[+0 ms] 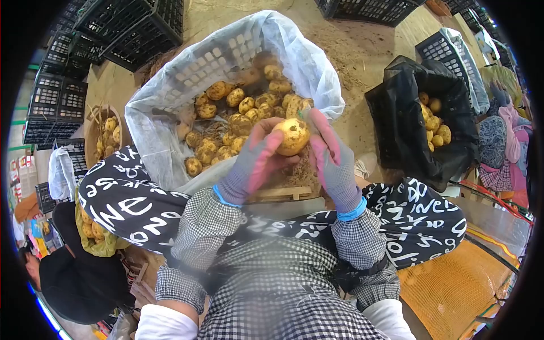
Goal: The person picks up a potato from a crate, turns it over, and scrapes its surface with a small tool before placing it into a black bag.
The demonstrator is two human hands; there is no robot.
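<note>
Both gloved hands, left hand (255, 161) and right hand (334, 161), grip one potato (292, 136) above a white-lined crate (170, 85) of potatoes.

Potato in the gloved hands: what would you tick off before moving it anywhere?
1. Grip on the potato: ok, the left hand and right hand both clasp it.
2. Skin on the potato's hidden side: cannot tell, fingers cover it.
3. Opening of the white-lined crate beneath: ok, open, holding many potatoes.
4. Room in the black-lined crate to the right: ok, open and only partly filled.
5. Neighbouring person at the right edge: ok, well apart from both hands.
</note>
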